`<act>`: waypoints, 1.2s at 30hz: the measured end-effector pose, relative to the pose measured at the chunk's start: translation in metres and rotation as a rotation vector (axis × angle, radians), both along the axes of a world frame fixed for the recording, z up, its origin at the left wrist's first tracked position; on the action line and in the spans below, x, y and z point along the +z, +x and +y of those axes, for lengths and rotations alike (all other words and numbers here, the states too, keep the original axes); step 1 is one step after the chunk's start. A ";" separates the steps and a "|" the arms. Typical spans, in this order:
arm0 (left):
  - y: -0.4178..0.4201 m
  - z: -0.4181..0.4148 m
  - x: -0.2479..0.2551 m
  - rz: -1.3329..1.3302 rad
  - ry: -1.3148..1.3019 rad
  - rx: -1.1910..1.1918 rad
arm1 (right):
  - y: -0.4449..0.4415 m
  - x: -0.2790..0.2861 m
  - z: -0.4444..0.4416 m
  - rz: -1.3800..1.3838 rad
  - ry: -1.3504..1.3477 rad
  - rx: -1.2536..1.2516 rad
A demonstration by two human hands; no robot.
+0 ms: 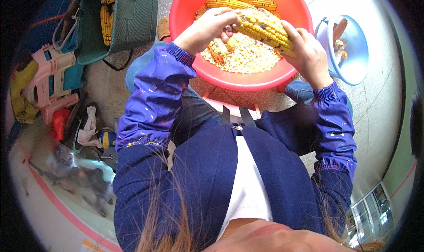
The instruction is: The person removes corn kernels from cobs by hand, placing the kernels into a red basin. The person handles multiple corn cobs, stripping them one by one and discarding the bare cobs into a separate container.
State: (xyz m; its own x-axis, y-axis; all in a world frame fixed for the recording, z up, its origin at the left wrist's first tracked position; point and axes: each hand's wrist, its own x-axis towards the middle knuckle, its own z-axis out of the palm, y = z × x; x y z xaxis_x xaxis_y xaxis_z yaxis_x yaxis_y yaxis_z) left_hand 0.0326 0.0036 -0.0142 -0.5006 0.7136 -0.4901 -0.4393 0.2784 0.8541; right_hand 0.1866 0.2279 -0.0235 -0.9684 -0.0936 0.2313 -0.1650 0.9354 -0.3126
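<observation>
Above a red plastic basin [251, 83], I hold an ear of yellow corn [265, 28] with some dark kernels. My left hand [215, 26] grips its left end, where some kernels look stripped away. Around the right end are the fingers of my right hand [306, 49]. Loose corn kernels [246, 58] lie heaped in the basin below. Several whole corn ears [255, 1] rest at the basin's far side. A shorter corn piece [217, 48] sits on the kernels, just under my left hand.
On the left, a tilted green basket [135, 23] has corn ears [106, 23] inside. A light-blue bucket [356, 53] with bare cobs [340, 29] stands right of the basin. Further left are a pink plastic chair [49, 73], a white cloth [88, 127] and a red object [60, 122].
</observation>
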 end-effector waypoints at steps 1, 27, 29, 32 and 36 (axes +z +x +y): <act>0.001 0.001 0.000 0.041 -0.029 -0.016 | 0.000 0.001 -0.001 -0.008 0.004 0.002; 0.001 0.008 -0.014 -0.104 0.254 0.036 | 0.006 -0.008 -0.028 -0.429 -1.108 -0.097; -0.001 0.007 -0.015 -0.138 0.194 0.046 | 0.005 -0.002 -0.025 -0.444 -0.863 -0.106; 0.007 0.009 -0.006 -0.195 0.085 0.131 | 0.005 0.002 -0.023 -0.459 -0.545 -0.117; 0.010 0.004 -0.019 -0.083 0.129 0.081 | 0.003 -0.009 -0.027 -0.361 -0.683 -0.075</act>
State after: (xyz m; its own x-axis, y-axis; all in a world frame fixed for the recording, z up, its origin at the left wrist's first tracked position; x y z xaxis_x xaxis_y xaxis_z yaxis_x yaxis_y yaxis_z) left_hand 0.0430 0.0074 -0.0334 -0.5200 0.7325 -0.4393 -0.5267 0.1299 0.8401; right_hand 0.1896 0.2009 -0.0326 -0.9928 0.0249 -0.1171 0.1129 0.5204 -0.8464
